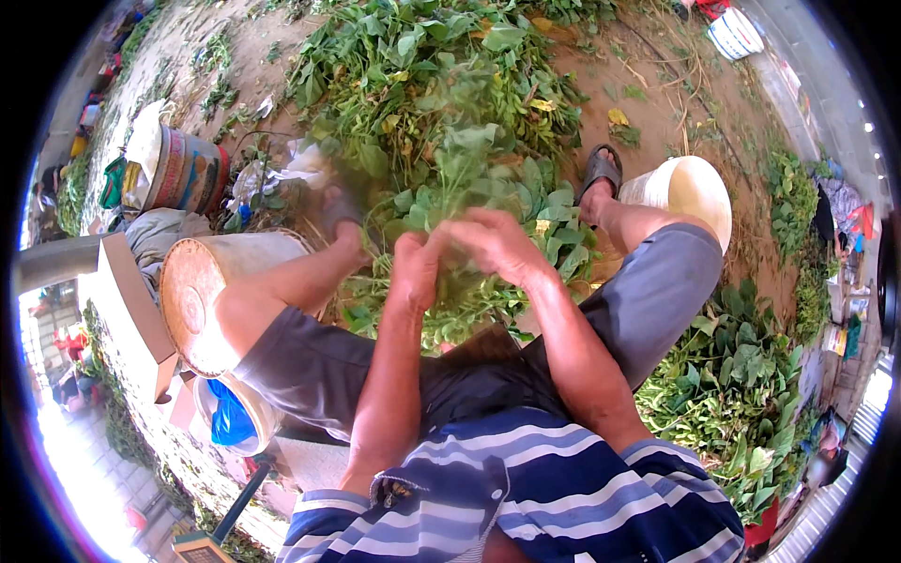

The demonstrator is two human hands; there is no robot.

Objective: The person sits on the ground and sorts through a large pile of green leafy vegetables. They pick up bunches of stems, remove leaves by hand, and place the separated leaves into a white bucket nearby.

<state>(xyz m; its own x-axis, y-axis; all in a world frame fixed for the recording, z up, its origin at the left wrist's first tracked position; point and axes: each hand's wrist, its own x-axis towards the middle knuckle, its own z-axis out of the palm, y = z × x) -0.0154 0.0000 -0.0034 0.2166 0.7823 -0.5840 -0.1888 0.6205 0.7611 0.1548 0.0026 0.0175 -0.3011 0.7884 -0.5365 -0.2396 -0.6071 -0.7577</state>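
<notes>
Lengthwise, leafy stalks (462,169) (blurred), pointing forward

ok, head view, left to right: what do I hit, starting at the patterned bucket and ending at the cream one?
Patterned bucket → left sandal (blurred) → left hand → right hand → right sandal → cream bucket.

Shows as a leafy green plant (461,171), thin-stemmed, blurred, held up with leafy end pointing forward. Overlaps, in view, a broad heap of similar plants (385,70), loosely tangled, flecked with yellow.
</notes>
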